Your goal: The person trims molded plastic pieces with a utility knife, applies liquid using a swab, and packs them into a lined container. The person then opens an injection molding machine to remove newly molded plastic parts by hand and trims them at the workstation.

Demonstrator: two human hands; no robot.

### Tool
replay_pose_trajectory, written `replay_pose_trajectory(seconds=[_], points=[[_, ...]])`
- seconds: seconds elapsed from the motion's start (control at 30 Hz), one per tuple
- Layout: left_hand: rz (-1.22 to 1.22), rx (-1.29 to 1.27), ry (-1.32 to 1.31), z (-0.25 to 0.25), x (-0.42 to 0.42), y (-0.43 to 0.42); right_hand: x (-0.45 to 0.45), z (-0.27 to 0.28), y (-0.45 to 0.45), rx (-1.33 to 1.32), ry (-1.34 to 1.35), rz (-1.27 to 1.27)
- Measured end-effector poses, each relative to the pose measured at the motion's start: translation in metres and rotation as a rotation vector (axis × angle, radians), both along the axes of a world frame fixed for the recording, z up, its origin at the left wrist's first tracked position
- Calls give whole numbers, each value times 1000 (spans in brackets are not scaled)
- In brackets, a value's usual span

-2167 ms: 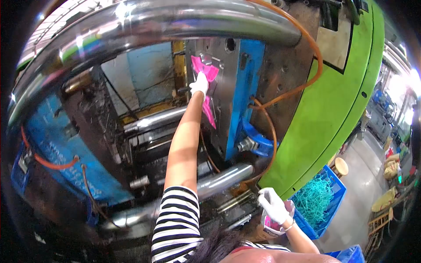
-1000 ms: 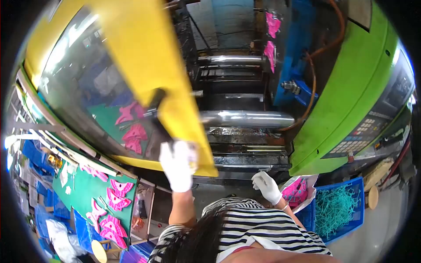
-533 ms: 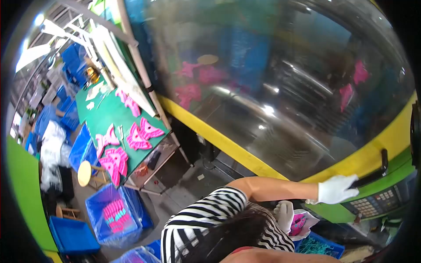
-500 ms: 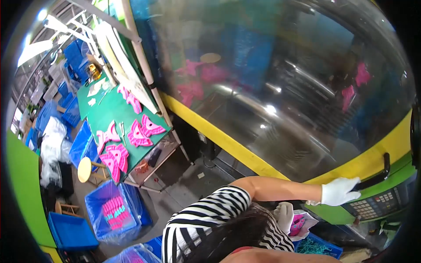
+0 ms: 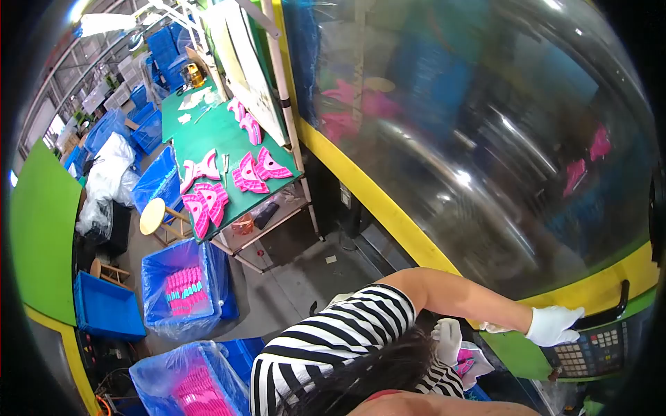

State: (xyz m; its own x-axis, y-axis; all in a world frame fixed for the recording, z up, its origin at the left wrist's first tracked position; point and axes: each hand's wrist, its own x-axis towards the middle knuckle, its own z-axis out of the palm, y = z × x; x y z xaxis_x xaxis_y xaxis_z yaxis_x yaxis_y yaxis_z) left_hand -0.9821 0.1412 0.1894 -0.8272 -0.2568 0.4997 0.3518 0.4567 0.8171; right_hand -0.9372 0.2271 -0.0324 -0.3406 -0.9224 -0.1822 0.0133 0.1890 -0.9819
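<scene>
My left hand (image 5: 555, 326), in a white glove, reaches across to the right on an outstretched arm. Its fingers close around the near end of a black door handle (image 5: 614, 305) on the machine's yellow and green edge. Close to my chest, my right hand (image 5: 448, 340), also gloved, is curled; whether anything lies in it is hidden. Beside it sits a white bag (image 5: 479, 367) with pink pieces inside. The machine's large clear door (image 5: 444, 173) fills the upper right, with pink shapes showing in it. Below the handle is a keypad panel (image 5: 590, 353).
Pink fan-shaped pieces (image 5: 250, 173) lie on a green table (image 5: 201, 132). Lined blue crates (image 5: 156, 260) hold stacked pink parts. A round stool (image 5: 153, 216) and another blue crate (image 5: 104, 305) stand on the left. My dark hair covers part of the lower middle.
My view has turned, so the table sits higher and farther right, and more of the lower crate shows. My left hand stays at the handle; my right hand remains curled near my chest.
</scene>
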Motion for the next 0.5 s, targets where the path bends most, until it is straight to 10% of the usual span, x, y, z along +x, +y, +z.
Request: replay_pose_trajectory(seconds=[0.3,0.37,0.5], points=[[288,-352,183,-21,38,5,62,16,-84,-83,336,275],[49,-713,38,-26,85,-9,89,5,-102,-153,446,332],[-7,-617,-53,-64,218,-49,158,-24,-140,-327,642,414]])
